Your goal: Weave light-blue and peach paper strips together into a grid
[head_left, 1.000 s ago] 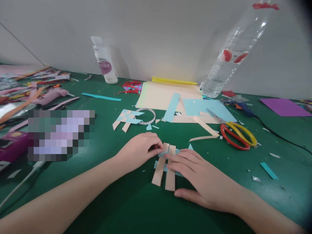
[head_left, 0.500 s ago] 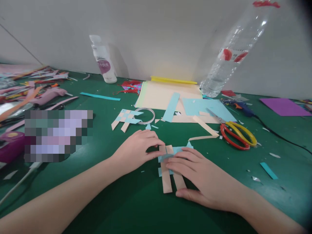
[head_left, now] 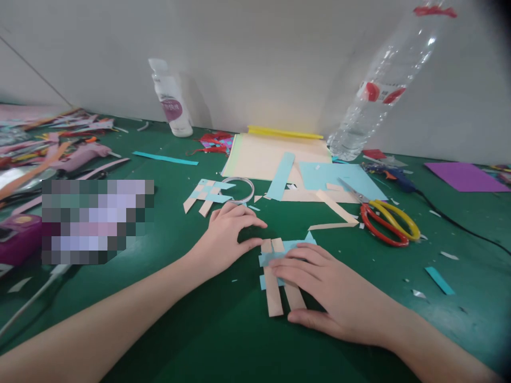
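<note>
A small weave of peach and light blue paper strips lies on the green table in front of me. My right hand lies flat on the weave, fingers stretched out and pressing it down. My left hand rests just left of the weave, its thumb tip at the top of the peach strips, fingers curved and lifted apart, holding nothing. A second, finished-looking woven piece lies farther back beside a thin wire ring.
Red and yellow scissors lie to the right. Peach and blue paper sheets sit behind, with a tilted clear bottle and a glue bottle by the wall. Craft clutter fills the left; purple paper is at far right.
The weave was turned from a slant to nearly upright and shifted slightly right. My left hand's fingers have lifted off it and moved back; the right hand stays pressed on it.
</note>
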Motion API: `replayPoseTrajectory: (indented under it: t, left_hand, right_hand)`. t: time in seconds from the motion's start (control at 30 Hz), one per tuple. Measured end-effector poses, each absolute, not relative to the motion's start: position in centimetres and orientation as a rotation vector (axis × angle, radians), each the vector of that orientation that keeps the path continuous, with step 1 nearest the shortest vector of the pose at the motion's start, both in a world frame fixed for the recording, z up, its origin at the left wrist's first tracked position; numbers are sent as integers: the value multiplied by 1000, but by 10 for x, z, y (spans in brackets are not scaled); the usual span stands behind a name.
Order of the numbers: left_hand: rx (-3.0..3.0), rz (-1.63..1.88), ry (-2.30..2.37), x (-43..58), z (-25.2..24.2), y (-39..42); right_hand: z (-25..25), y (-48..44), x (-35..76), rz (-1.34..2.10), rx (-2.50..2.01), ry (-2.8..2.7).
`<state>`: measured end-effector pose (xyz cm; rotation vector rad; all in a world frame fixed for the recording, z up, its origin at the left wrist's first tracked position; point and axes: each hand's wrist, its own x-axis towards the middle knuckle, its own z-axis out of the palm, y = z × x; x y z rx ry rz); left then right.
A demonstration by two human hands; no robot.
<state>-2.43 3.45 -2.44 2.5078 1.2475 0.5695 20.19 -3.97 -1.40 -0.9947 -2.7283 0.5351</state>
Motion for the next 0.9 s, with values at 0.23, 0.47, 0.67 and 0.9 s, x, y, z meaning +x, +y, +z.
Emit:
replayPoseTrajectory:
  t: [0.23, 0.47, 0.67, 0.9]
  left_hand:
    - [2876, 475, 901, -38, -11, 37]
    - [3169, 346, 607, -33, -10, 34]
    - [3222, 272, 546, -33, -10, 33]
    - [3282, 352, 521, -29, -9, 32]
  right_hand:
    - [-12, -40, 202, 549, -983, -2704]
    - [-13, -39, 203, 552, -987, -2719]
    - [-14, -40, 202, 561, -991, -2712]
    - [-16, -39, 203, 541, -988, -2719]
